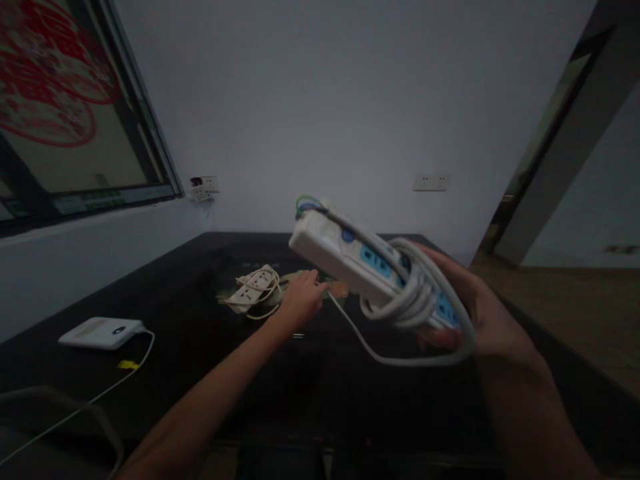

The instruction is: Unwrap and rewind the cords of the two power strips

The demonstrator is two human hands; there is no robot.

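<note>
My right hand [475,303] grips a white power strip [345,257] with blue sockets, held up in the air and tilted; its grey cord [415,303] is wound round it in several loops. My left hand [300,300] reaches out over the dark table [200,347], its fingers pinched on the loose end of that cord. Just past this hand lies a second, cream power strip [253,288] with its cord bundled, flat on the table.
A white flat device [103,332] with a thin white cable lies at the table's left. Wall sockets [431,182] sit on the far wall. A window with red paper cutouts [45,87] is at the left, a doorway [545,153] at the right.
</note>
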